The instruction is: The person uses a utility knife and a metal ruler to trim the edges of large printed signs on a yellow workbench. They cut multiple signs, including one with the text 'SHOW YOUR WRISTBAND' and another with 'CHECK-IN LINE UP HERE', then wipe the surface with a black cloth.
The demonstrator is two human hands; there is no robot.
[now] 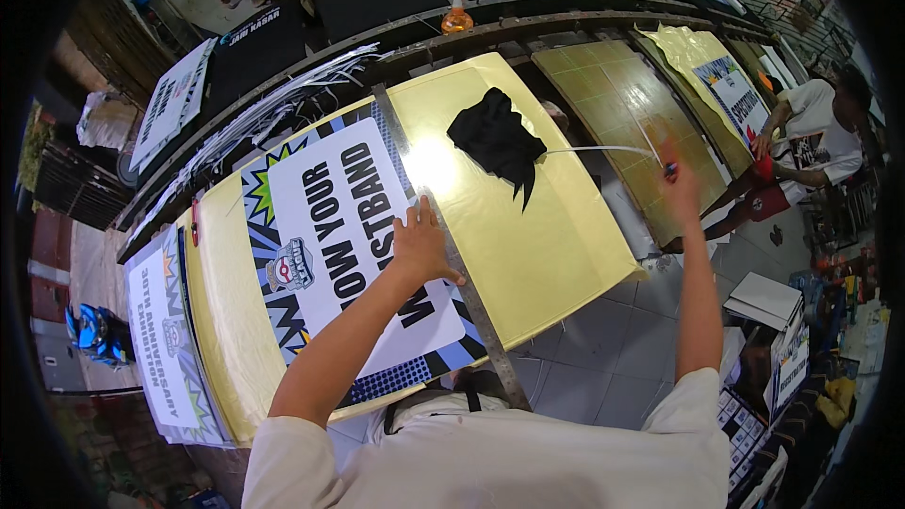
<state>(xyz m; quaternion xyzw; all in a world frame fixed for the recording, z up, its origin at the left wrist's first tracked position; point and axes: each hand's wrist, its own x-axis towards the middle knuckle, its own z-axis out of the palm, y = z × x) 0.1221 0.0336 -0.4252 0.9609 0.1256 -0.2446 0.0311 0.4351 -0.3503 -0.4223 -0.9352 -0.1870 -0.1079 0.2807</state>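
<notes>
A printed sign board (368,226) with large black lettering lies on a yellow-covered board (551,254). Along its right edge runs a long metal ruler (477,283). My left hand (424,247) presses flat with spread fingers on the sign and the ruler's edge. Out to the right, my right hand (680,187) is blurred and closed round a small dark tool, perhaps a cutter, whose details are unclear. From near it a thin white strip (601,148) reaches left to a crumpled black cloth (495,138) on the yellow surface.
A spray bottle of orange liquid (457,18) stands behind the table. White offcut strips (304,85) are heaped at the back left, and a red pen-like tool (195,223) lies at the left. A co-worker (813,127) is at the right, beside another sign (735,95).
</notes>
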